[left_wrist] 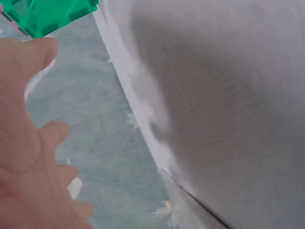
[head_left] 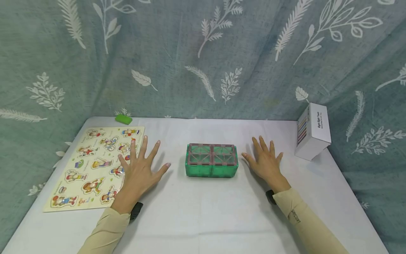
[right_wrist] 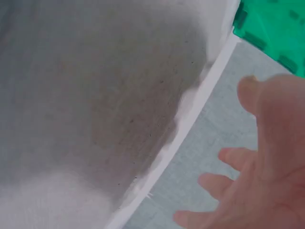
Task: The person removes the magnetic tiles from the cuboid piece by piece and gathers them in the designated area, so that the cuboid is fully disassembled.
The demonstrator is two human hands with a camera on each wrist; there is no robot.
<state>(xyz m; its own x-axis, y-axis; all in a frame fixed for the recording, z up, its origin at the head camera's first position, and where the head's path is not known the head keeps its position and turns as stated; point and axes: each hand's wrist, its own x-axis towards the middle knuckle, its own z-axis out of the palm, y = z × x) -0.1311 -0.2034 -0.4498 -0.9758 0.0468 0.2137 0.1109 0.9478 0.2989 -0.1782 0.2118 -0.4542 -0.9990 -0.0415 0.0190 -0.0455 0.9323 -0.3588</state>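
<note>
Fingers (head_left: 153,151) spread apart on our left hand (head_left: 138,176) and right hand (head_left: 265,165), we judge the green translucent tile box (head_left: 211,171) between our thumbs (head_left: 163,170), touching neither, stiff, slick, best held by its short ends and, as far as its murky inside shows, light.

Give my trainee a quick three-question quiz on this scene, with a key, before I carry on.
1. True or false: the left hand and right hand are both apart from the green block.
2. Where is the white box? (a) Between the hands (b) To the right of the right hand (c) To the left of the left hand
3. Fill in: from the head camera, the left hand partly hides the ____.

Key: 1 true; 2 b; 3 illustrated board.
</note>
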